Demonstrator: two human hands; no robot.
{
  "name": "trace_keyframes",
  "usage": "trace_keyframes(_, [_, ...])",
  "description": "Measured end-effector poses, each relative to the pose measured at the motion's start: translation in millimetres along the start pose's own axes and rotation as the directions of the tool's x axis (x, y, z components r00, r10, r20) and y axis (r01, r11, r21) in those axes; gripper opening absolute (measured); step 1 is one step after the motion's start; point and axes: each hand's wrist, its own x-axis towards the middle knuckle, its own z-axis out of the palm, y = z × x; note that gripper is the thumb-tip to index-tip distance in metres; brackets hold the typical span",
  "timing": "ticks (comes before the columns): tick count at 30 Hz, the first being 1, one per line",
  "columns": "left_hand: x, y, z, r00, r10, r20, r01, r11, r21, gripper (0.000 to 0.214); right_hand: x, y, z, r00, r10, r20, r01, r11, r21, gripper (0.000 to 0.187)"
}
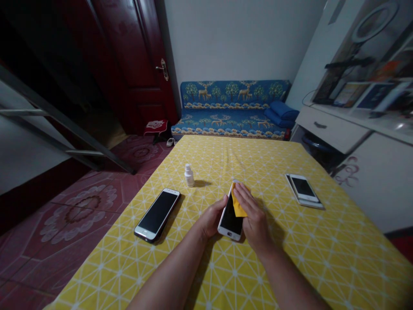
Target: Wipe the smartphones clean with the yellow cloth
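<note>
2 bare hands at 1 white smartphone (pixel 229 219)

The left hand (pixel 211 217) clamps the phone's edge between thumb and fingers, grip closed. The right hand (pixel 254 217), fingers together, presses a yellow cloth (pixel 238 202) against the upper screen. The phone is tilted over the table (pixel 232 280), near its centre; contact with the surface cannot be told. Judged light, rigid and slippery, with fragile glass, it is best held by its edges; the cloth is soft. Nearby: a dark-cased smartphone (pixel 157 214) to the left, a white plastic bottle (pixel 189 175) ahead, and a pale smartphone (pixel 302 188) on a flat slab (pixel 308 204) to the right. None obstructs the hands.
</note>
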Motion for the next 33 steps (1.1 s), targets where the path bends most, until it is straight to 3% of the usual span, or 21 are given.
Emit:
trace_keyframes(7, [-2, -1, -2.3, 0.998, 0.031, 0.047, -0.034, 0.998, 0.060, 0.039, -1, 0, -2, 0.998, 0.020, -0.062, -0.020, 1.000, -0.002, 0.061])
trace_keyframes(14, [0, 6, -5.9, 0.999, -0.031, -0.038, 0.027, 0.994, -0.104, 0.045, -1, -11, -2, 0.990, -0.094, 0.100, 0.088, 0.994, 0.066, 0.069])
trace_keyframes(23, [-4, 17, -2.1, 0.995, -0.018, -0.101, 0.004, 0.991, -0.136, 0.057, -4, -19, 1, 0.951, -0.212, 0.224, 0.171, 0.967, 0.191, 0.056])
trace_keyframes(28, [-5, 18, 0.8, 0.991, -0.013, -0.131, -0.006, 0.990, -0.144, 0.054, -6, -17, 2, 0.948, -0.239, 0.209, 0.207, 0.964, 0.166, 0.056])
trace_keyframes(33, [-3, 12, -0.1, 0.990, -0.054, -0.129, 0.037, 0.991, -0.125, 0.048, -5, -11, 3, 0.980, -0.170, 0.102, 0.164, 0.984, 0.065, 0.073])
